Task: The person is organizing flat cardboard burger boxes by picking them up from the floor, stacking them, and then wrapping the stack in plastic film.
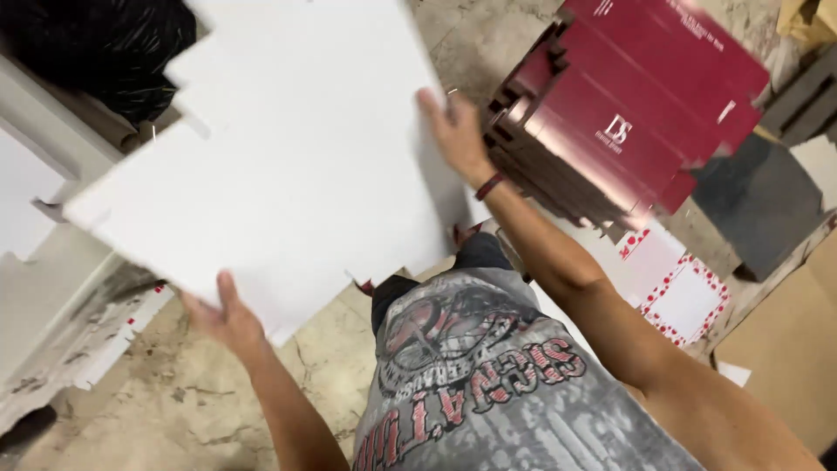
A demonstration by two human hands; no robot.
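A large flat white die-cut cardboard sheet point(279, 148) hangs tilted in front of me, its white side up. My left hand point(228, 318) grips its near lower edge, thumb on top. My right hand point(455, 131) holds its far right edge, fingers along the rim; a dark red band circles that wrist. Just right of my right hand stands a stack of dark red flat box blanks point(623, 109) with notched edges.
More white cardboard sheets point(35, 218) lie stacked at the left over torn scraps. White sheets with red dotted borders point(684, 296) lie on the stone floor point(174, 401) at the right. A black bag point(105, 44) sits top left, brown cardboard point(789, 349) at the right edge.
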